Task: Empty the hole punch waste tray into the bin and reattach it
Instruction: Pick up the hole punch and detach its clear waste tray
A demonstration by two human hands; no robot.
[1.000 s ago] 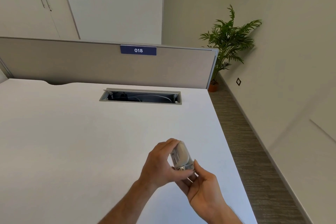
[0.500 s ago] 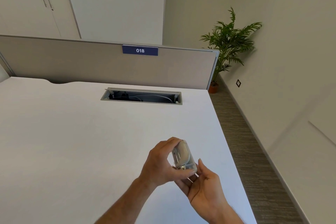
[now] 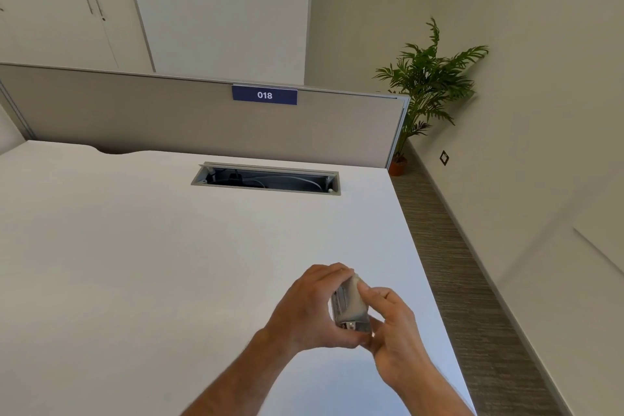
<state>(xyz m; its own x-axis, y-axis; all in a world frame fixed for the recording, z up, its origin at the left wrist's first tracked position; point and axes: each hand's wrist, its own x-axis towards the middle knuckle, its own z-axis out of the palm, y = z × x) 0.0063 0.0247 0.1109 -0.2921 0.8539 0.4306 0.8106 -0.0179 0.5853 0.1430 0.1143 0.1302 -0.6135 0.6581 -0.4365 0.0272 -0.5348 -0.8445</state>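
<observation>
Both hands' fingers pinch the hole punch (image 3: 349, 306) above the counter (image 3: 135, 246): left hand (image 3: 309, 309) wraps its left side, right hand (image 3: 393, 331) its right; long axis points away.

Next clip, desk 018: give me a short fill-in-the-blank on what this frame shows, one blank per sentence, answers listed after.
1. The hole punch is held by ____ hands at once, above the white desk.
2. The blue label on the partition reads ____.
3. In the far corner of the room stands a potted ____.
4. The right hand has its thumb pressed on the punch, while the left hand grips it from the ____ side.

Missing words: both; 018; plant; left
</observation>
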